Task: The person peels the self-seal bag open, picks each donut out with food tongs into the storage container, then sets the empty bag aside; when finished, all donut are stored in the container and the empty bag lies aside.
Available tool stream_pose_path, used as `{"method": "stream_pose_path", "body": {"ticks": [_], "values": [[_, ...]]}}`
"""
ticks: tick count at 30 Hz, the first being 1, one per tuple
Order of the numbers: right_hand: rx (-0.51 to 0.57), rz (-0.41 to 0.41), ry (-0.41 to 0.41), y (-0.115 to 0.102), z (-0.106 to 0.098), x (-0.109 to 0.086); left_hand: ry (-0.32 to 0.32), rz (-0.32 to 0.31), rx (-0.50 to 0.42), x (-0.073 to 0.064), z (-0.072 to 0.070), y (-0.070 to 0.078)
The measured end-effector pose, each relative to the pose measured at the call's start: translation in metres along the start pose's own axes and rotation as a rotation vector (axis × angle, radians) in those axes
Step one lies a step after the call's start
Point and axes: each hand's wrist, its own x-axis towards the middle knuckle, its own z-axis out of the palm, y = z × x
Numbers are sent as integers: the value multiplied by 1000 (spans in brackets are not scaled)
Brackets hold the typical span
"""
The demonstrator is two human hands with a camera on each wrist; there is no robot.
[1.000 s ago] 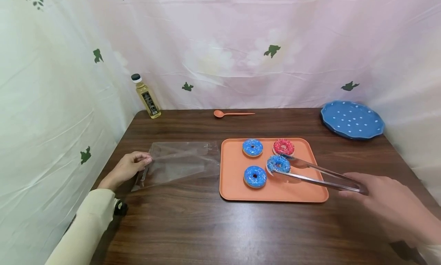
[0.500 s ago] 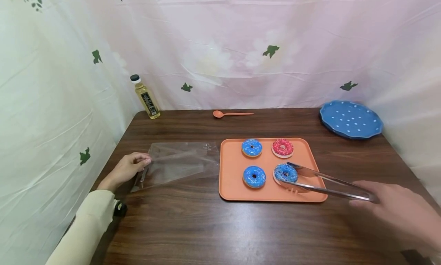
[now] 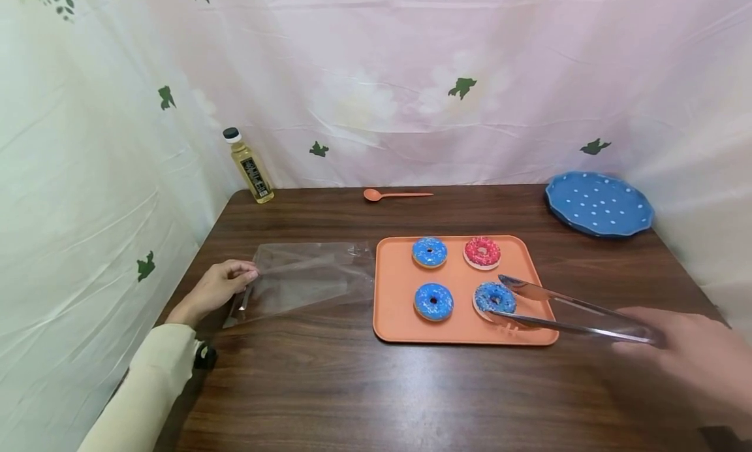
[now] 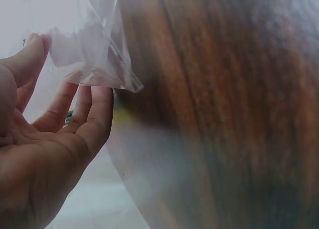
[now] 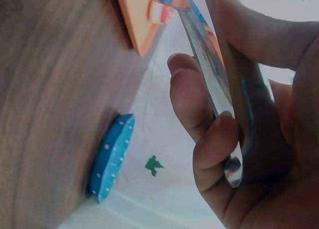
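My left hand (image 3: 222, 283) pinches the near left end of a clear plastic bag (image 3: 305, 279) between thumb and fingers; the bag lies flat on the table. In the left wrist view the thumb and index finger meet on the film (image 4: 99, 64). My right hand (image 3: 687, 357) grips metal tongs (image 3: 587, 308) near their hinged end. The tongs' tips stand on both sides of a blue sprinkled donut (image 3: 495, 298) at the right front of an orange tray (image 3: 405, 334). Two other blue donuts (image 3: 433, 302) and a red donut (image 3: 482, 252) lie on that tray.
An oil bottle (image 3: 251, 171) stands at the back left corner of the table. An orange spoon (image 3: 399, 194) lies along the back edge. At the back right is a blue plate (image 3: 599, 205) with white dots. Curtains (image 3: 388, 66) hang behind and beside the table.
My right hand and the tongs have moved right and toward me. The blue donut between the tips has shifted from beside the red one to the tray's right front. My left hand stays put.
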Motion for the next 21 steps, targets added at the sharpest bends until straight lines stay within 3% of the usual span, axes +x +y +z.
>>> {"method": "stream_pose_path", "body": {"ticks": [5, 7, 13, 21], "values": [[39, -89, 186, 2, -2, -6, 13, 10, 30, -1, 0, 1], [62, -85, 211, 2, -2, -5, 23, 28, 85, -2, 0, 2], [85, 18, 120, 0, -7, 3, 33, 74, 293, -2, 7, 9], [116, 77, 126, -4, -3, 12, 58, 50, 407, -3, 18, 21]]}}
